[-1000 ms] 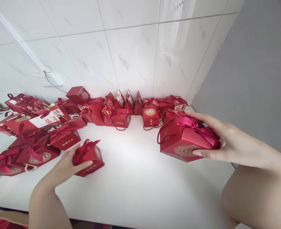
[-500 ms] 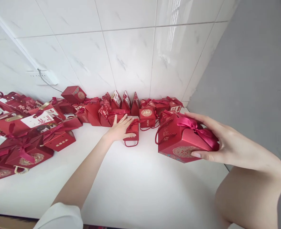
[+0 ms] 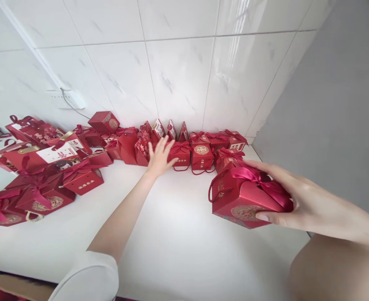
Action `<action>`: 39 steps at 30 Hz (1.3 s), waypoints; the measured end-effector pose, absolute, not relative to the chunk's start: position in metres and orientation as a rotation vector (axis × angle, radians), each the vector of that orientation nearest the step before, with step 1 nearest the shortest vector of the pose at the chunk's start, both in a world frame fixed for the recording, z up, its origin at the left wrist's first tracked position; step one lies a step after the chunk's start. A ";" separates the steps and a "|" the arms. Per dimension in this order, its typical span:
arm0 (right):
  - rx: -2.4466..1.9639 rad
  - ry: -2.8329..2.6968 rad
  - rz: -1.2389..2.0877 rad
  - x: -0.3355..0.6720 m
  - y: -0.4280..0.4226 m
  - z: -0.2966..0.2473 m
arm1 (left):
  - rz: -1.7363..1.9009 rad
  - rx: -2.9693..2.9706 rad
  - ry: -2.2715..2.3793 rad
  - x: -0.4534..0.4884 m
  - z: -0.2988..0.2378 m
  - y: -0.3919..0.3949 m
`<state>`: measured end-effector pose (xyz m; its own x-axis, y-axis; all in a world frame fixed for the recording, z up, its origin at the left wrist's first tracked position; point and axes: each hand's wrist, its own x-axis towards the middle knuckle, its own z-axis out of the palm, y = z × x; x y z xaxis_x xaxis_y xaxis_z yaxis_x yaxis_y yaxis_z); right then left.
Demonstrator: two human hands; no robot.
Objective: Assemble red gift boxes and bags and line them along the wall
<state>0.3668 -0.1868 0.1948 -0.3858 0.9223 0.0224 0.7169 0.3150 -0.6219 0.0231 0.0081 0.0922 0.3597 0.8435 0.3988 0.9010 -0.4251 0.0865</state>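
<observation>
Keeping the right hand [image 3: 293, 202] in a clamped grip on the large red gift box [image 3: 231, 196], at the right of the counter [image 3: 178, 242], with the thumb lying along the gold medallion [image 3: 243, 212] and the fingers over the far side (cannot tell whether lifted or resting). Showing a magenta satin bow [image 3: 250, 174] on top of that box and a red cord handle [image 3: 215, 188] at its left end. Holding the left hand [image 3: 160, 159] out with its grip apart and fingers spread, at the left end of the small ribboned gift box [image 3: 183, 158]; cannot tell whether touching it. Standing just right of that, bearing a gold emblem, seen as the square gift box [image 3: 202, 156]. Showing behind these, by the tiled wall [image 3: 178, 75], upright triangular gift boxes [image 3: 172, 130]; crowding the counter's left, more red gift boxes [image 3: 48, 196].
</observation>
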 end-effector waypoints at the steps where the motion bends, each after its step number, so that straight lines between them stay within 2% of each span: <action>1: -1.459 -2.212 0.750 0.368 -0.187 0.194 | -0.678 -2.344 -1.691 0.007 0.097 0.000; 4: -1.470 -2.208 0.723 0.370 -0.184 0.192 | -0.889 -1.786 -1.991 -0.059 0.113 -0.023; 8: -1.491 -2.194 0.747 0.368 -0.178 0.188 | -0.830 -1.104 -2.586 -0.148 0.119 -0.047; 11: -1.489 -2.173 0.822 0.365 -0.174 0.184 | -0.758 -1.113 -2.768 -0.174 0.113 -0.059; 15: -1.487 -2.163 0.877 0.360 -0.172 0.180 | -0.793 -1.410 -2.540 -0.166 0.099 -0.065; 24: -1.462 -2.281 0.870 0.323 -0.162 0.182 | -0.909 -1.504 -2.264 -0.115 0.077 -0.045; 28: -1.422 -2.320 0.903 0.304 -0.141 0.160 | -1.048 -2.264 -1.774 -0.034 0.066 -0.053; 31: -1.301 -2.351 0.951 0.297 -0.121 0.133 | -1.273 -3.054 -1.150 0.026 0.043 -0.073; 33: -1.220 -2.332 0.957 0.294 -0.110 0.115 | -1.468 -3.323 -0.985 0.051 0.025 -0.082; 36: -1.079 -2.229 0.944 0.289 -0.097 0.095 | -1.854 -3.291 -1.140 0.063 0.002 -0.082; 39: -0.982 -2.002 1.031 0.281 -0.089 0.077 | -2.002 -3.151 -1.338 0.055 -0.009 -0.071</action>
<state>0.2810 -0.0889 0.0775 -0.4909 0.8435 0.2182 0.3120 0.4040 -0.8599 0.0553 -0.0715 -0.0092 0.3812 0.8206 0.4258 0.0797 -0.4880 0.8692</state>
